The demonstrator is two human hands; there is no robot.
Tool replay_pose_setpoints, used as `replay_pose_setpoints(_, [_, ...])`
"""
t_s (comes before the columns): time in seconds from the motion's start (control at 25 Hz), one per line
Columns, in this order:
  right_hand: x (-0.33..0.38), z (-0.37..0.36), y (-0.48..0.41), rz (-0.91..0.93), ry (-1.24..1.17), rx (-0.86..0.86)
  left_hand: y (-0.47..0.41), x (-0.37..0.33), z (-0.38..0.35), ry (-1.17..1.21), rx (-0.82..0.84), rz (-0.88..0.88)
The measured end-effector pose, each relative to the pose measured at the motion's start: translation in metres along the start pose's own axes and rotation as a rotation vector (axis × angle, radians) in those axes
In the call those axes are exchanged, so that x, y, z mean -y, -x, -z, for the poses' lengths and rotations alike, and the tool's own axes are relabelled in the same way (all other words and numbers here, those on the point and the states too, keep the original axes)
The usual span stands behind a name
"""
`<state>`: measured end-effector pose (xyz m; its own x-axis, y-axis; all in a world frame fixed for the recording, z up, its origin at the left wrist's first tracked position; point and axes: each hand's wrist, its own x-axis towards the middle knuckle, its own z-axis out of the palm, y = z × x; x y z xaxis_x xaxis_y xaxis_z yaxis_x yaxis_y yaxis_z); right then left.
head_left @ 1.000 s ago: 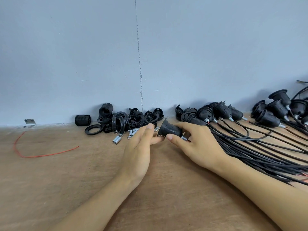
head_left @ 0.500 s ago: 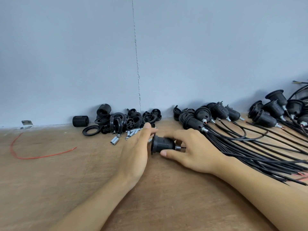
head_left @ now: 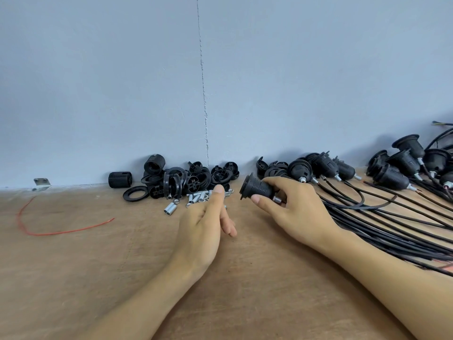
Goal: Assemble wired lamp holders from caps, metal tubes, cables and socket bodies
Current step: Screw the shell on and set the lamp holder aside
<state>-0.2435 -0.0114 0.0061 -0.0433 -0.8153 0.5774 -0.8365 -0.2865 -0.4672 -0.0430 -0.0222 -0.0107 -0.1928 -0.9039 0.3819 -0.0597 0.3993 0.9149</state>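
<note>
Lamp holder [head_left: 257, 187]: black, ribbed body, lying on its side in the right hand [head_left: 296, 212]. The flared open end points left and a short metal tube [head_left: 277, 199] sticks out at the narrow end. The thumb is under the body and the fingers curl over the top. It sits above the worktop [head_left: 73, 278], just right of centre. I cannot tell whether a cable runs from it.

Left hand [head_left: 203, 224]: holds nothing. The fingers are loosely extended with the palm turned inward, and one fingertip lies just short of the holder's flared rim without touching it.

Beyond the left fingertips, loose metal tubes [head_left: 196, 198] are scattered on the worktop. Behind them a pile of black caps and socket bodies [head_left: 181, 180] lies against the wall [head_left: 220, 69]. A flat black ring [head_left: 135, 193] lies at the pile's left edge, and a single threaded socket body [head_left: 120, 179] lies on its side farther left.

To the right, a row of wired holders [head_left: 323, 165] lies along the wall. Their black cables [head_left: 392, 217] fan toward the right edge and pass behind the right wrist. A second cluster of holders [head_left: 404, 163] lies at far right.

Far left: a red wire [head_left: 49, 231] curves on the worktop, and a small metal bracket [head_left: 41, 184] sits at the wall's foot.
</note>
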Motion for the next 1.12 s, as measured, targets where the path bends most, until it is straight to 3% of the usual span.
replay_pose_setpoints(0.16, [0.001,0.000,-0.001,0.002,0.085,-0.022,0.000,0.001,0.000,-0.057,0.055,0.002])
replay_pose_setpoints(0.44, [-0.023,0.018,-0.022,-0.156,0.121,-0.255,0.001,-0.002,-0.002,-0.074,0.104,0.008])
replay_pose_setpoints(0.64, [-0.038,0.029,-0.028,-0.270,0.196,-0.157,0.002,-0.003,-0.003,-0.077,0.112,-0.007])
replay_pose_setpoints(0.8, [-0.028,0.023,-0.024,-0.098,0.384,-0.136,0.003,-0.005,-0.003,-0.073,0.108,0.001])
replay_pose_setpoints(0.96, [-0.007,0.012,-0.013,0.105,0.311,-0.127,0.003,-0.005,-0.003,-0.088,0.101,0.019])
replay_pose_setpoints(1.12, [0.011,-0.003,0.000,0.206,0.218,0.064,0.002,-0.005,-0.003,-0.203,0.127,0.008])
